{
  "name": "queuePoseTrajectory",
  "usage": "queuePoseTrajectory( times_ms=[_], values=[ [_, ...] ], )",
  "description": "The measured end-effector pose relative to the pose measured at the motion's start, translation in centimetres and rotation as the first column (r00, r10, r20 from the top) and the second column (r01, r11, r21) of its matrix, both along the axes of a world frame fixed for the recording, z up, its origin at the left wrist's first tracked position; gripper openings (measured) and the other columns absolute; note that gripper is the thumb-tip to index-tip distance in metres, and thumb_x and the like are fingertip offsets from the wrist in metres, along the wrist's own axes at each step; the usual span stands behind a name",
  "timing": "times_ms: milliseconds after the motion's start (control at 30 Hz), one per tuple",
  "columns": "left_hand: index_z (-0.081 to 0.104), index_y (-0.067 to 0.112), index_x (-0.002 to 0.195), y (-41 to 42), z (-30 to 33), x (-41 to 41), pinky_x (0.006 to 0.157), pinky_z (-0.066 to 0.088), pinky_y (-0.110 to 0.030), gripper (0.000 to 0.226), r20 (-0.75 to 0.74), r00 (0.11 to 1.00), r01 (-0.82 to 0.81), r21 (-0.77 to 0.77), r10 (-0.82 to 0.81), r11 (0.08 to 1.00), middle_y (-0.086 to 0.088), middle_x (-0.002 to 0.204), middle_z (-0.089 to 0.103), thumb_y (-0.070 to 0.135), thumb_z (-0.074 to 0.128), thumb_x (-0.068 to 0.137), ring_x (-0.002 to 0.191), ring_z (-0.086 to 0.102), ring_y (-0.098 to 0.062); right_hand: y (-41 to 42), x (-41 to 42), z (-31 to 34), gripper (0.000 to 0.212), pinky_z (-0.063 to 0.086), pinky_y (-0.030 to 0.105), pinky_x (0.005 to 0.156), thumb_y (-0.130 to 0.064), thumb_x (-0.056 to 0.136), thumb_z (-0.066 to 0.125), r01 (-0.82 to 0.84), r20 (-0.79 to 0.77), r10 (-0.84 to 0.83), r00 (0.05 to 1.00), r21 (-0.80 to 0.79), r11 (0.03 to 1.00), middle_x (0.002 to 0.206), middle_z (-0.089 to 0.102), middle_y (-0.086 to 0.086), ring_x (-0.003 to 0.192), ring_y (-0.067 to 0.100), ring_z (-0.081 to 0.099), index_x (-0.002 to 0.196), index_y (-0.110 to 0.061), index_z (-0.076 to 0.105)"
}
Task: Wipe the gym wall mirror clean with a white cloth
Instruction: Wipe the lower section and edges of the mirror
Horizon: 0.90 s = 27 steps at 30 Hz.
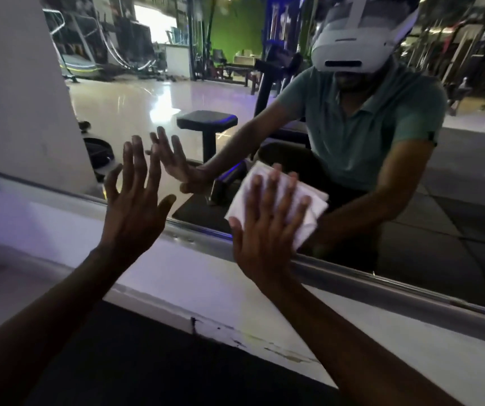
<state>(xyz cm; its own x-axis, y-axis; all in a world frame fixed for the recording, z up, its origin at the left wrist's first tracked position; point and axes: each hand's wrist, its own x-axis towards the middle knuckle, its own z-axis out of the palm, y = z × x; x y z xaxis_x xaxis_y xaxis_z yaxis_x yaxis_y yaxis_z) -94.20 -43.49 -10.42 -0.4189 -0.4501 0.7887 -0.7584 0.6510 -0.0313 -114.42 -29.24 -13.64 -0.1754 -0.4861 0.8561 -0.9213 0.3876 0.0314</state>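
Glass mirror (264, 118): rigid, slick, fragile; press evenly.
Left hand (135, 197): fingers spread, holding nothing, at 9 o'clock of cloth.
White cloth (305, 212): soft, light, folded; flat against lower glass.
Right hand (267, 227): fingers straight, pressing cloth flat.

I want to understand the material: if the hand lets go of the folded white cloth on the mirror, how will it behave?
The folded white cloth looks soft and creased, so probably floppy. The right hand presses it flat on the mirror glass; released, it likely slides down. It seems light.
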Motion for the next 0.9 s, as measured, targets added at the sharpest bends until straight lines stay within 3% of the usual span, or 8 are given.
queuePoseTrajectory(
  times_ms=[100,167,267,400,633,733,800,900],
  values=[
    [-0.005,0.009,0.167,-2.7,-0.8,1.8,0.126,0.015,-0.057,0.082,-0.025,0.999,0.043,0.033,-0.042,0.999,-0.022,0.174,-0.008,0.044,0.038,0.107,0.163,-0.006,-0.033,-2.0,1.4,-0.7,0.086,-0.009,0.063,0.127,-0.050,0.107,0.047,-0.083,-0.100,0.092,0.991,0.086,0.993,0.175,-0.015,0.014,0.162,0.039,-0.012,0.169,-0.010,0.002],
    [-0.008,0.009,0.166,-3.9,-1.5,2.5,0.127,0.014,-0.060,0.082,-0.033,0.997,0.076,0.022,-0.075,0.997,-0.022,0.174,-0.009,0.046,0.035,0.108,0.163,-0.006,-0.034,-0.2,-0.8,-1.9,0.089,-0.003,0.066,0.128,-0.048,0.105,0.051,-0.082,-0.012,0.082,0.997,0.021,0.996,0.176,-0.002,0.017,0.163,0.037,-0.004,0.168,-0.010,0.000],
    [-0.006,0.008,0.167,-5.5,-2.6,2.9,0.126,0.011,-0.062,0.081,-0.045,0.993,0.106,0.029,-0.105,0.994,-0.022,0.174,-0.006,0.048,0.034,0.110,0.163,-0.005,-0.036,3.2,-3.6,-3.3,0.089,0.014,0.078,0.121,-0.055,0.105,0.042,0.103,0.178,-0.082,0.980,-0.108,0.989,0.168,0.017,0.033,0.156,0.053,0.016,0.167,-0.005,0.004],
    [0.001,0.006,0.168,-7.1,-3.5,2.7,0.126,0.010,-0.059,0.080,-0.073,0.984,0.162,0.015,-0.160,0.987,-0.026,0.173,0.002,0.041,0.044,0.109,0.162,-0.003,-0.037,-0.7,0.5,-2.0,0.099,0.007,0.078,0.121,-0.062,0.099,0.038,0.309,0.354,-0.217,0.910,-0.228,0.923,0.168,0.009,0.038,0.156,0.056,0.006,0.164,0.004,0.003],
    [0.009,0.009,0.168,-6.0,-1.3,3.6,0.125,0.007,-0.055,0.071,-0.194,0.936,0.315,0.097,-0.292,0.944,-0.023,0.173,-0.004,0.013,0.045,0.106,0.162,-0.011,-0.034,-11.3,11.1,-0.3,0.104,-0.006,0.067,0.126,-0.054,0.100,0.054,0.072,0.175,-0.064,0.982,-0.039,0.997,0.173,-0.018,0.020,0.160,0.044,-0.015,0.166,-0.007,-0.011],
    [0.013,0.005,0.166,-5.1,3.2,2.7,0.125,0.007,-0.053,0.069,-0.299,0.884,0.395,0.062,-0.361,0.916,-0.037,0.168,0.005,0.017,0.046,0.107,0.159,0.002,-0.049,-6.6,7.1,0.2,0.108,-0.003,0.062,0.128,-0.053,0.096,0.064,0.075,0.080,-0.073,0.994,-0.025,0.997,0.177,-0.004,0.014,0.163,0.035,-0.008,0.168,-0.012,-0.006],
    [0.010,0.005,0.167,-5.5,4.9,1.8,0.126,0.005,-0.054,0.070,-0.239,0.889,0.412,0.047,-0.390,0.910,-0.037,0.168,0.003,0.028,0.043,0.109,0.159,0.001,-0.049,-2.8,3.4,1.2,0.108,0.003,0.066,0.128,-0.053,0.095,0.063,0.157,0.067,-0.154,0.986,-0.046,0.987,0.175,0.004,0.018,0.162,0.037,-0.004,0.167,-0.008,-0.003],
    [-0.002,0.008,0.167,-6.9,4.7,0.7,0.126,0.001,-0.058,0.079,-0.072,0.930,0.361,-0.011,-0.360,0.933,-0.028,0.169,-0.015,0.046,0.037,0.110,0.158,-0.018,-0.043,0.1,0.4,3.8,0.099,0.005,0.071,0.126,-0.064,0.101,0.037,0.262,0.196,-0.234,0.952,-0.133,0.956,0.172,0.005,0.027,0.161,0.041,-0.004,0.166,0.001,-0.001]
  ],
)
